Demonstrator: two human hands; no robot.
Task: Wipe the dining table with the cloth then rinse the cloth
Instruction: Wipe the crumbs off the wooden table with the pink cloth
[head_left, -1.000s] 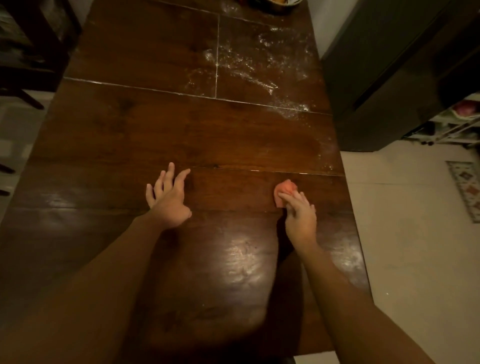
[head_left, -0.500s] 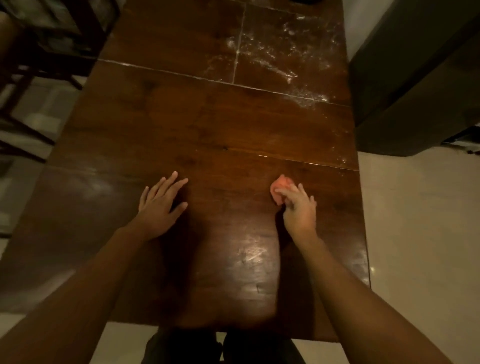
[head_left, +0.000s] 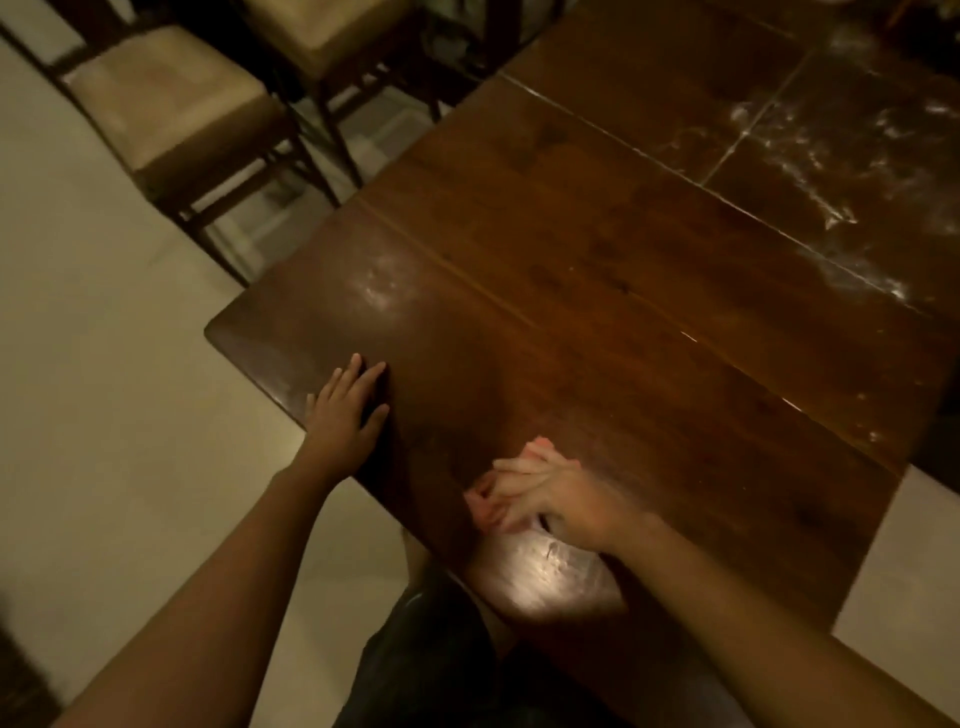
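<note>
The dark wooden dining table (head_left: 623, 291) runs from the near edge to the upper right. My right hand (head_left: 550, 493) lies over a small pink cloth (head_left: 480, 506) near the table's front edge, fingers stretched flat and pressing it to the wood; only pink edges show beyond the fingers. My left hand (head_left: 345, 405) rests flat, fingers straight, by the table's near left corner. White powdery smears (head_left: 841, 171) cover the far right part of the tabletop, and a fainter patch (head_left: 379, 293) lies ahead of my left hand.
Two dark-framed chairs with beige cushions (head_left: 171, 104) stand on the pale floor (head_left: 104, 415) beyond the table's left side. A bright glare spot (head_left: 550, 566) shines on the wood below my right wrist. My legs in dark clothing (head_left: 441, 660) show beneath the front edge.
The view has swung left, bringing the chairs in. My right hand has slid the cloth left and toward the front edge. My left hand has moved out to the left corner.
</note>
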